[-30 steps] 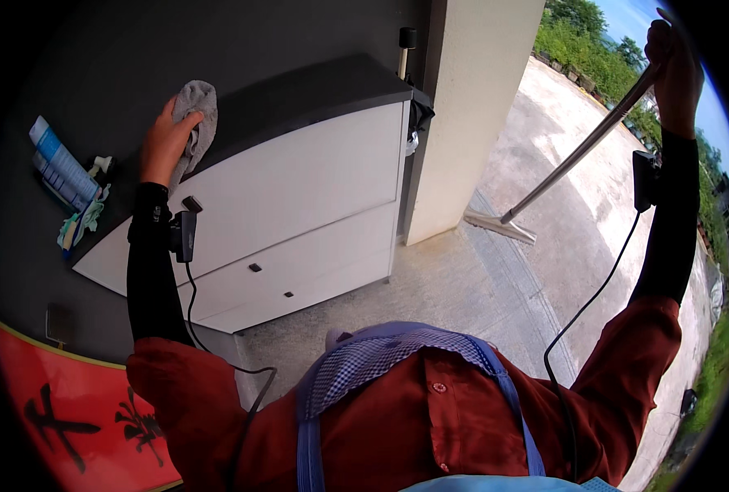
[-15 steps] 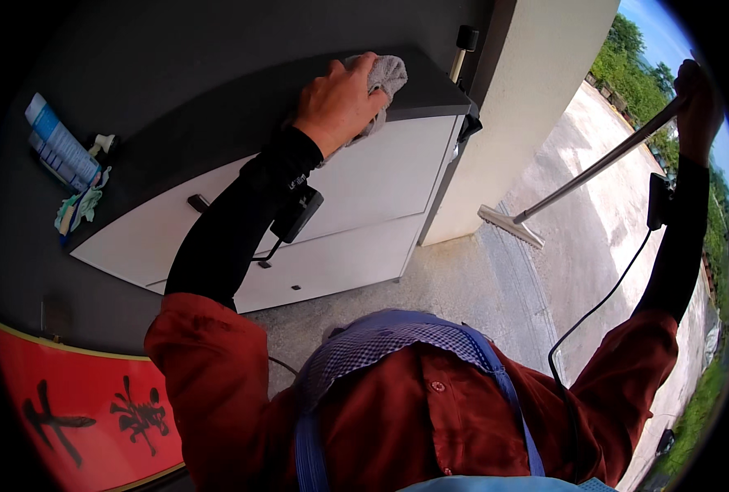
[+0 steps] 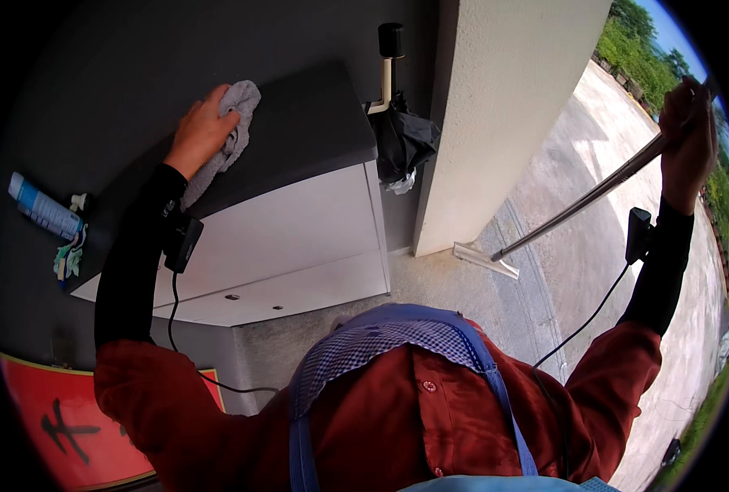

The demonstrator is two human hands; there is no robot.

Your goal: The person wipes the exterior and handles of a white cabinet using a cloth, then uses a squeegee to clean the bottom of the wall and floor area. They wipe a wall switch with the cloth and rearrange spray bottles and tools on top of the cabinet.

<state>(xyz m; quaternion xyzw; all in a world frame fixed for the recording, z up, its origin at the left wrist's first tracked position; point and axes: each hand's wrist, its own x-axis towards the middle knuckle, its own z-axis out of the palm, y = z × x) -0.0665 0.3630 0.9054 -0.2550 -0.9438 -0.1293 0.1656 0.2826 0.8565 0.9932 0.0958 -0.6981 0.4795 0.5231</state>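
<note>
My left hand (image 3: 203, 135) is closed on a grey cloth (image 3: 237, 123), pressing it against the dark top (image 3: 307, 123) of a white cabinet (image 3: 299, 234). Part of the cloth hangs toward the cabinet's front edge. Out to the right, my right hand (image 3: 689, 139) grips the upper end of a long metal pole (image 3: 582, 205). At the pole's lower end, a wide flat squeegee-like head (image 3: 486, 260) rests on the floor near the foot of a pale pillar.
A blue and white spray can (image 3: 45, 207) and a crumpled cloth (image 3: 69, 258) are at the cabinet top's left end. Beside the cabinet's right end stand a black umbrella (image 3: 401, 143) and the pillar (image 3: 504, 107). A red sign (image 3: 77, 418) is at lower left.
My left hand has slid leftward along the cabinet top with the grey cloth. My right hand still holds the pole and sits slightly lower in view. The view has shifted, showing more of the umbrella.
</note>
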